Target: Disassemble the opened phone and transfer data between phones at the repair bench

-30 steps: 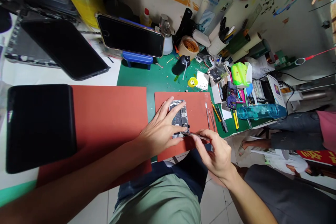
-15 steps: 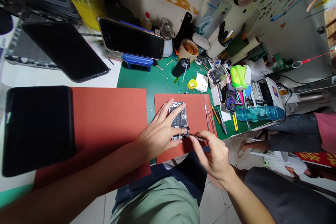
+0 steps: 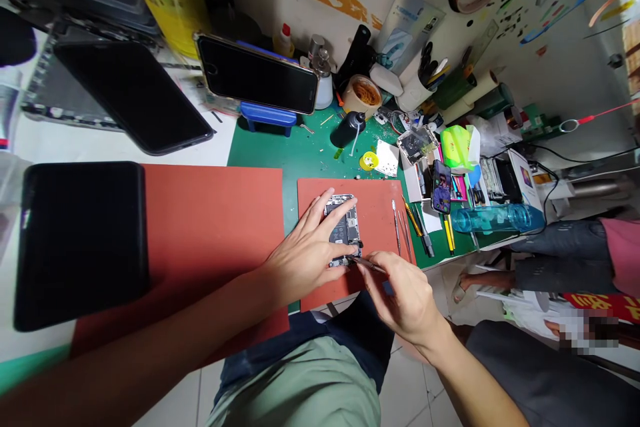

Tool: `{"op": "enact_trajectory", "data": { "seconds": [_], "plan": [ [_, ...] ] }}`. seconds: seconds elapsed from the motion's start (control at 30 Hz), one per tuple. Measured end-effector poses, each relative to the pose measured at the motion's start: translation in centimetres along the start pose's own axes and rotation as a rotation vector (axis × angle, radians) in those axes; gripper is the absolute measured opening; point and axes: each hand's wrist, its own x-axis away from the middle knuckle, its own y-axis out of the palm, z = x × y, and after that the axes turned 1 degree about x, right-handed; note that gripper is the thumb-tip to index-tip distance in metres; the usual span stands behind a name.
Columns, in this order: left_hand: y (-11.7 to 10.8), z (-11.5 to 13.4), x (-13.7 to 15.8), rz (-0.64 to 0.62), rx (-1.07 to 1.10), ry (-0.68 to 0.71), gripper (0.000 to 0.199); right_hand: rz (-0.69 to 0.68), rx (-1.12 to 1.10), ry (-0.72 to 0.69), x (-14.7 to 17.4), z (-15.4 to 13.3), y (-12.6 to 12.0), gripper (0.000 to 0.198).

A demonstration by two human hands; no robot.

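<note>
Keeping the opened phone (image 3: 352, 215) steady matters most: the work at its near end asks for light, short moves from the thin tool (image 3: 373, 266), clear of the battery (image 3: 339, 235). The phone lies, innards up, on the smaller red mat (image 3: 379, 213), its long axis running from the near side of the green bench (image 3: 305, 152) towards the back; which end is its top I cannot tell. Fingers of the left hand (image 3: 304, 259) are spread open across it; those of the right hand (image 3: 406, 293) are closed around the tool.
</note>
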Motion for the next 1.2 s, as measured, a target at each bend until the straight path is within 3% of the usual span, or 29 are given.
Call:
{"op": "enact_trajectory", "data": {
  "seconds": [0.17,0.8,1.2],
  "plan": [
    [0.0,0.0,0.1,-0.011,0.009,-0.007,0.038,0.05,0.14,-0.063,-0.5,0.2,0.3,0.018],
    [-0.5,-0.1,0.1,-0.04,-0.037,0.003,0.025,0.077,0.134,-0.093,-1.6,0.1,0.8,0.018],
    [0.5,-1.7,0.1,0.053,-0.123,0.104,0.027,0.087,0.305,-0.107,-1.9,0.4,1.4,0.007]
  ]
}}
